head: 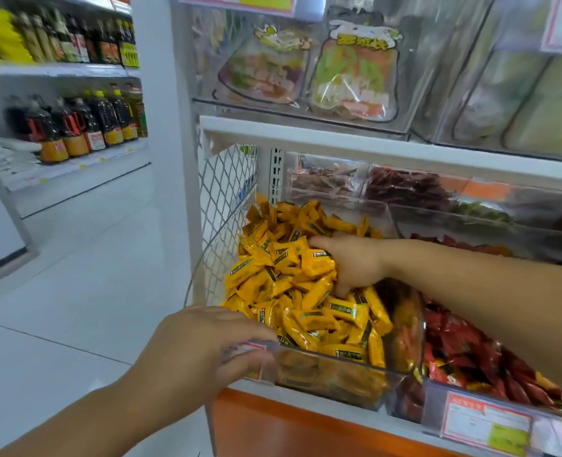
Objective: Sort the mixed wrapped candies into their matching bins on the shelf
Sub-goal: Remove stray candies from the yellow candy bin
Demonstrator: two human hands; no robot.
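My left hand (207, 347) grips the clear bin (322, 374) at its front corner. My right hand (352, 262) curls around yellow candies (273, 282) inside it. Red candies (464, 351) lie rightward, nearer that hand.

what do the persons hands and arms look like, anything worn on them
Both are bare. The left hand and the right hand wear no gloves, and no ring, watch or bracelet shows. Both forearms are uncovered right to the frame edges, with no sleeve in view and no markings visible.
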